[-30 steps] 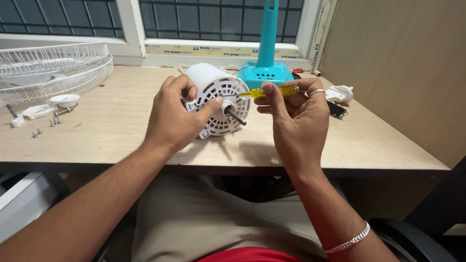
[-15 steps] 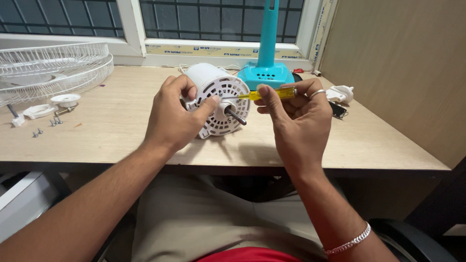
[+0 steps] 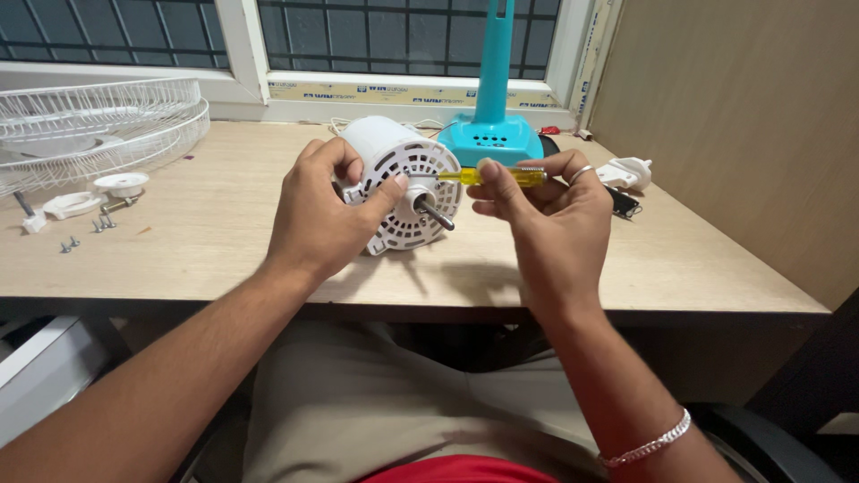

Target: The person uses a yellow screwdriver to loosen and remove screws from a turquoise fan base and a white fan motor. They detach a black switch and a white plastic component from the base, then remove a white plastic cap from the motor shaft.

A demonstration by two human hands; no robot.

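Note:
A white fan motor housing (image 3: 413, 159) with a vented face and a bare metal shaft (image 3: 438, 215) lies on the wooden desk (image 3: 224, 241). My left hand (image 3: 324, 210) grips the housing from the left, thumb on its front face. My right hand (image 3: 541, 210) holds a yellow-handled screwdriver (image 3: 501, 176) level, its tip against the upper right of the motor's face. A ring and a silver bracelet are on that hand and wrist.
A teal fan stand and base (image 3: 492, 125) rises behind the motor. White wire fan guards (image 3: 89, 121) sit at far left, with a white cap (image 3: 121, 183), small plastic parts and loose screws (image 3: 85, 233) near them. A white plug (image 3: 626, 172) lies at right beside a wooden wall panel.
Both hands stay on the motor and screwdriver. The fingers of my right hand have shifted slightly on the screwdriver handle.

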